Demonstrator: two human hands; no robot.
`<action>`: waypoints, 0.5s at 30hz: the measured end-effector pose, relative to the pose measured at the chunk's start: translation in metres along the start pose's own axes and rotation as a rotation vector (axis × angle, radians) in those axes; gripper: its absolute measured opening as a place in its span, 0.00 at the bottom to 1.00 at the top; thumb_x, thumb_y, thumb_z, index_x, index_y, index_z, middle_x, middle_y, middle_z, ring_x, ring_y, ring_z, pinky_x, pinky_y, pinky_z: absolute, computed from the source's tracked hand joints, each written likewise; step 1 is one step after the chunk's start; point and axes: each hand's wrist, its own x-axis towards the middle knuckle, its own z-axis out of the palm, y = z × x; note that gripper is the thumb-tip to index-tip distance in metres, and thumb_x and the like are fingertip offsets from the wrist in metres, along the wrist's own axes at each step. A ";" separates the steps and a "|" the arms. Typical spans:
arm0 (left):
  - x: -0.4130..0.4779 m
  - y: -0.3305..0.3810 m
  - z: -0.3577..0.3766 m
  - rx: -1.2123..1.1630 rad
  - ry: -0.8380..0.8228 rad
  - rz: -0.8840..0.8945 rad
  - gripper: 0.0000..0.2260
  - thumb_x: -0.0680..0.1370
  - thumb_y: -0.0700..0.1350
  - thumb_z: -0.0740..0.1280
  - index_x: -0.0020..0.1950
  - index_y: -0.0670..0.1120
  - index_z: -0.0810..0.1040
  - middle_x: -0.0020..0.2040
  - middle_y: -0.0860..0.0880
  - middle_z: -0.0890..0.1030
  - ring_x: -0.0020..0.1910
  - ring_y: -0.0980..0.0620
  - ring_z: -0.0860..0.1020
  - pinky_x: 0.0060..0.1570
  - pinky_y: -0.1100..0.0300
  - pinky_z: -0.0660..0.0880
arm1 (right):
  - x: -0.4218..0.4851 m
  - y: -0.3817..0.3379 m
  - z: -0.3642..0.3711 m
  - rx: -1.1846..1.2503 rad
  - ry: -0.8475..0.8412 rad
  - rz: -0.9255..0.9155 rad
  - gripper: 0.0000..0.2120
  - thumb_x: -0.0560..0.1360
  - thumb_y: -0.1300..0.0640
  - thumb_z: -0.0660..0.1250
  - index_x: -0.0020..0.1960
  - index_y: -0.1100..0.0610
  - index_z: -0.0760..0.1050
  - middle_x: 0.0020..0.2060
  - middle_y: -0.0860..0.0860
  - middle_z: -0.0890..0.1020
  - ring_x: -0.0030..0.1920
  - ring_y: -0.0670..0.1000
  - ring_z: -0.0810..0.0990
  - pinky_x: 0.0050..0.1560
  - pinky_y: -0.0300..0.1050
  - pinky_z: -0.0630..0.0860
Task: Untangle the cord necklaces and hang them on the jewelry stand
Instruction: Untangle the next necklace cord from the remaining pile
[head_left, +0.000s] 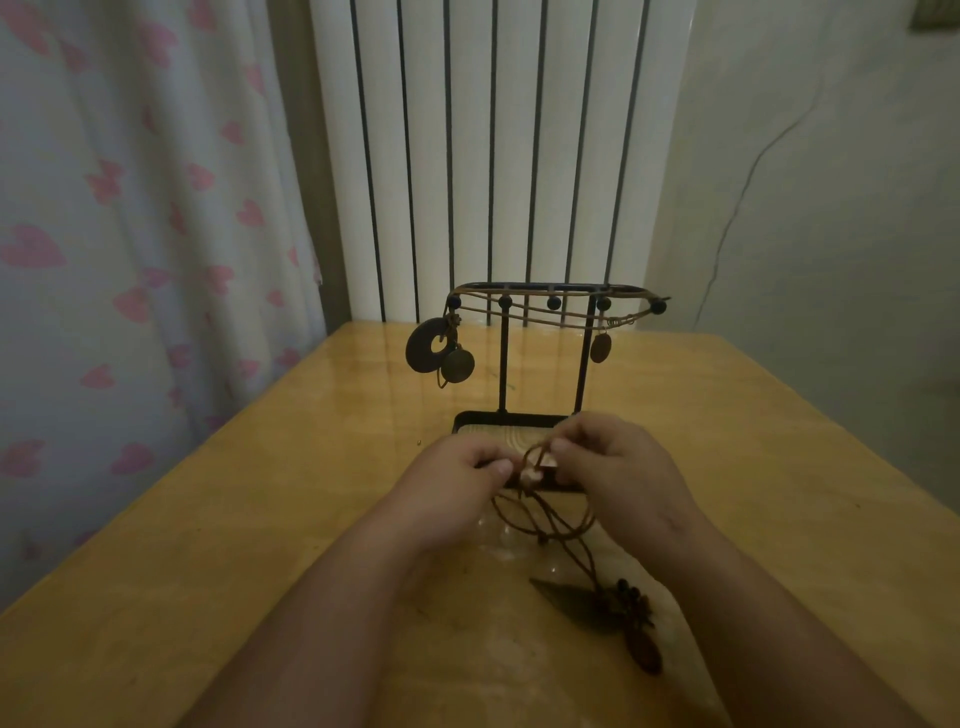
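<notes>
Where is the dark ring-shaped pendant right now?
Head view, centre-left: the dark ring-shaped pendant hangs at the left end of the black metal jewelry stand.

I see a glossy yellow-brown wooden tabletop (208, 519) carrying a black metal jewelry stand (498, 431) on its pale wood-grain base at the middle, and nearer me a brown cord necklace (571, 540) whose dark beaded pendant (623, 603) lies flat.

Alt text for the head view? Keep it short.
A left hand and right hand pinch a tangled cord necklace over a wooden table, its beaded pendant lying on the tabletop. Behind stands a black jewelry stand with necklaces draped across its top.
</notes>
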 end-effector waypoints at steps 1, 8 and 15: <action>0.001 0.000 0.000 -0.025 0.030 -0.018 0.11 0.82 0.44 0.62 0.51 0.58 0.82 0.46 0.56 0.80 0.40 0.60 0.72 0.46 0.59 0.71 | 0.000 -0.002 -0.001 0.107 0.043 0.035 0.06 0.80 0.55 0.62 0.48 0.49 0.78 0.42 0.48 0.81 0.45 0.48 0.80 0.43 0.42 0.76; -0.001 -0.002 -0.003 -0.022 0.078 -0.039 0.10 0.79 0.43 0.68 0.53 0.59 0.81 0.46 0.56 0.83 0.51 0.59 0.79 0.52 0.60 0.75 | 0.003 -0.006 -0.007 0.305 0.236 0.103 0.08 0.81 0.55 0.60 0.48 0.52 0.78 0.37 0.51 0.81 0.39 0.50 0.77 0.38 0.43 0.72; -0.001 0.002 -0.006 -0.091 0.080 0.057 0.08 0.76 0.41 0.70 0.46 0.55 0.82 0.42 0.55 0.84 0.41 0.59 0.79 0.39 0.63 0.73 | 0.002 -0.004 -0.010 0.214 0.320 0.049 0.07 0.80 0.55 0.63 0.46 0.46 0.77 0.42 0.43 0.80 0.43 0.39 0.76 0.37 0.35 0.68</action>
